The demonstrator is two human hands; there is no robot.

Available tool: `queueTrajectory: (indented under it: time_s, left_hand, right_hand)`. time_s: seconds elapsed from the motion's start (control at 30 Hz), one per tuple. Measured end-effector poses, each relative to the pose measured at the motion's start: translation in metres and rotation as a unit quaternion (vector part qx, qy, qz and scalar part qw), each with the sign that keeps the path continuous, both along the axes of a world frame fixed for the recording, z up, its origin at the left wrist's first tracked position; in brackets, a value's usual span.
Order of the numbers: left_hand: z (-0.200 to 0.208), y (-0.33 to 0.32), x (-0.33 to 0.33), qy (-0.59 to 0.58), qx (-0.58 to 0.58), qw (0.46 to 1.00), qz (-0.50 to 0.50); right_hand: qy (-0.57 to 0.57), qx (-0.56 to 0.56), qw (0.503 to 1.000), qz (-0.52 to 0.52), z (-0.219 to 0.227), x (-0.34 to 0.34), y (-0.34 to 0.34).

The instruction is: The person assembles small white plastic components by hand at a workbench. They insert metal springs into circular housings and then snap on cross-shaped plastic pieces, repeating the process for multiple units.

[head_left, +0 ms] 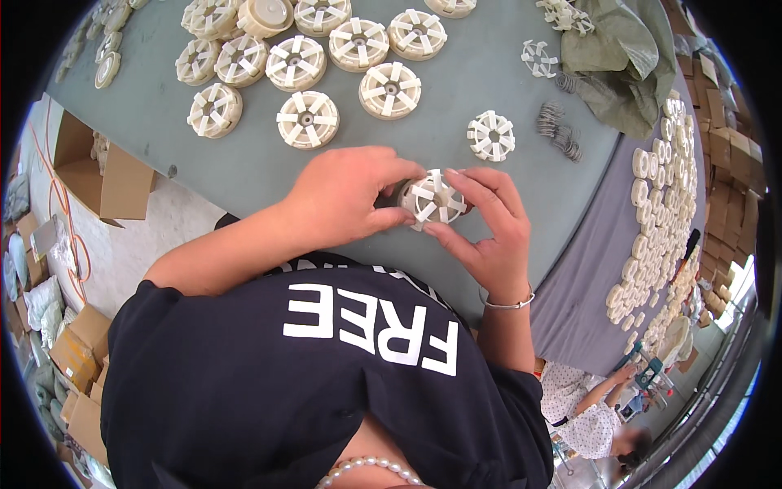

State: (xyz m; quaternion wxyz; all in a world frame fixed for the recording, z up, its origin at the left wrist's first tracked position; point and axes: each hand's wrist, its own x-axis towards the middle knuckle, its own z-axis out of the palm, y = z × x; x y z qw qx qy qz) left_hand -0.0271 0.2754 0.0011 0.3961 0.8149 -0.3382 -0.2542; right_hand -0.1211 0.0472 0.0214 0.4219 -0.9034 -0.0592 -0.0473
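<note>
Close to my body at the table's near edge, my left hand grips a round cream plastic housing by its left side, thumb and fingers around the rim. A white spoked plastic ring sits on top of it, slightly tilted. From the right, the thumb and fingers of my right hand are closed on that ring's edge. Whether the ring is fully seated I cannot tell. A loose white spoked ring lies just beyond my right hand. Several small metal springs lie to its right.
Several cream housings with white rings stand on the grey-green table. More spoked rings lie by a crumpled green bag. An open cardboard box is at left. Right, a cloth surface bears many cream parts; another person works there.
</note>
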Motion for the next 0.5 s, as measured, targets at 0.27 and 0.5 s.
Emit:
queueTrajectory:
  time_s: [0.27,0.5]
  left_hand:
    - [0.005,0.002,-0.002,0.008,-0.008,1.0,-0.002]
    - [0.006,-0.001,-0.004,-0.001,-0.005,1.0,-0.013]
  right_hand:
    - [-0.009,-0.017,0.999,-0.026,0.003,-0.013,0.003]
    - [-0.018,-0.038,0.996,-0.08,-0.01,-0.026,0.018]
